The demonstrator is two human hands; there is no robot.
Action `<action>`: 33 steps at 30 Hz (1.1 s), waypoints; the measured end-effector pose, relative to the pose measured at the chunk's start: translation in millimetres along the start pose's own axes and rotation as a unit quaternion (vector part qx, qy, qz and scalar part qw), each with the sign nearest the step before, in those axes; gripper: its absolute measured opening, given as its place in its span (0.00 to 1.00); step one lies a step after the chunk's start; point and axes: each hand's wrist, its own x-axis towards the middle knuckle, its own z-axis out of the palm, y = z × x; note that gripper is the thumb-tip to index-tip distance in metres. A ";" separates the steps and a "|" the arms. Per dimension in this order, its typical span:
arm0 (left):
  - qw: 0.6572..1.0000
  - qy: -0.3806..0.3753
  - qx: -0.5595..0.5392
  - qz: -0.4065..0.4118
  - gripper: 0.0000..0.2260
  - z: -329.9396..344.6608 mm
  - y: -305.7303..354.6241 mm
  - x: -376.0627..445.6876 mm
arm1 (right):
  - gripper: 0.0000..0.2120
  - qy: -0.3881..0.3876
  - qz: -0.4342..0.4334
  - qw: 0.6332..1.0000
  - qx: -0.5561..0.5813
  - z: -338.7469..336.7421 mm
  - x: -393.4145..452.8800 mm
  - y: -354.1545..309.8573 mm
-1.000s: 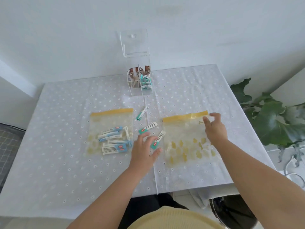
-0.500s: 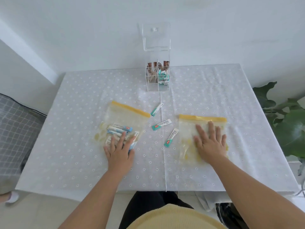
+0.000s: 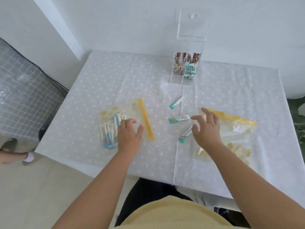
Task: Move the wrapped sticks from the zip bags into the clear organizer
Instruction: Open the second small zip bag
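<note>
Left hand [image 3: 128, 138] rests flat, fingers spread, on the left zip bag [image 3: 125, 123] of wrapped sticks [image 3: 109, 131]; right hand [image 3: 206, 128], open, hovers by loose sticks [image 3: 179, 119], organizer [image 3: 185, 68] at twelve o'clock. Likely next: pinch one stick.

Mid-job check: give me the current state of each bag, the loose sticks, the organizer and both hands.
Left zip bag: flat on the table, sticks still inside.
Right zip bag: flat, looks emptied of sticks.
Three teal sticks: loose on the tablecloth between the bags.
Clear organizer: lid raised, partly filled.
Left hand: open, resting on the left bag.
Right hand: open, fingers spread, holding nothing.
</note>
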 end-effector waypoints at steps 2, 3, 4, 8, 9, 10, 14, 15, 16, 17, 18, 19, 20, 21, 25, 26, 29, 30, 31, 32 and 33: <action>1.000 -0.026 0.011 -0.011 0.21 13.5 16.1 6.5 | 0.12 -0.027 -0.065 0.996 0.046 10.8 7.7 -30.5; 0.998 -0.039 0.041 -0.012 0.23 20.2 22.1 9.9 | 0.12 -0.045 -0.079 0.994 0.063 16.0 11.2 -43.9; 0.995 -0.053 0.081 -0.010 0.26 25.6 26.9 12.6 | 0.12 -0.061 -0.085 0.992 0.072 20.5 14.2 -54.8; 0.989 -0.059 0.139 0.008 0.22 34.0 26.6 18.7 | 0.13 -0.103 -0.085 0.989 0.061 32.3 20.8 -72.0; 0.990 -0.054 0.133 0.011 0.18 32.8 25.2 19.6 | 0.13 -0.121 -0.080 0.988 0.057 33.7 21.9 -72.1; 0.990 -0.053 0.127 0.012 0.14 30.2 24.6 20.1 | 0.13 -0.137 -0.075 0.986 0.057 34.7 22.2 -72.3; 0.990 -0.074 0.116 0.028 0.07 22.8 26.4 18.0 | 0.13 -0.179 -0.048 0.978 0.098 40.6 20.9 -76.0; 0.992 -0.079 0.092 0.024 0.06 22.4 27.7 14.6 | 0.13 -0.195 -0.022 0.972 0.133 41.0 19.8 -78.6; 0.995 -0.083 0.053 0.014 0.05 22.5 28.8 10.4 | 0.12 -0.213 0.018 0.961 0.178 41.1 18.5 -82.1; 0.996 -0.083 0.008 -0.002 0.05 22.9 29.5 5.5 | 0.11 -0.229 0.064 0.944 0.228 42.2 17.4 -85.0; 0.996 -0.083 -0.034 -0.021 0.04 23.2 30.8 0.6 | 0.10 -0.243 0.109 0.922 0.282 44.1 17.0 -86.9; 0.993 -0.088 -0.071 -0.040 0.04 23.7 32.4 -4.1 | 0.10 -0.256 0.150 0.893 0.339 46.0 16.6 -87.7; 0.988 -0.098 -0.108 -0.057 0.04 24.3 33.8 -8.6 | 0.10 -0.268 0.182 0.861 0.392 47.1 15.5 -87.8; 0.980 -0.112 -0.148 -0.076 0.05 25.1 34.1 -12.2 | 0.11 -0.275 0.199 0.839 0.426 47.8 14.9 -87.2; 0.947 -0.149 -0.255 -0.129 0.10 23.8 36.2 -16.8 | 0.12 -0.257 0.215 0.820 0.465 46.6 11.8 -82.5; 0.944 -0.152 -0.258 -0.140 0.11 23.5 37.8 -16.9 | 0.12 -0.251 0.215 0.819 0.469 46.1 11.2 -82.1; 0.961 -0.155 -0.195 -0.122 0.10 22.3 44.5 -18.1 | 0.13 -0.250 0.191 0.854 0.415 44.6 8.6 -85.9; 0.968 -0.155 -0.171 -0.099 0.09 21.6 46.7 -19.0 | 0.13 -0.251 0.180 0.863 0.399 44.1 6.8 -88.6; 0.974 -0.154 -0.149 -0.076 0.09 20.7 48.3 -19.3 | 0.13 -0.255 0.170 0.869 0.388 43.9 5.0 -91.5; 0.979 -0.150 -0.126 -0.054 0.10 19.8 49.5 -18.8 | 0.13 -0.260 0.160 0.873 0.380 44.4 3.2 -94.2; 0.984 -0.143 -0.103 -0.035 0.10 19.3 50.3 -17.7 | 0.12 -0.262 0.152 0.876 0.375 45.1 1.2 -96.3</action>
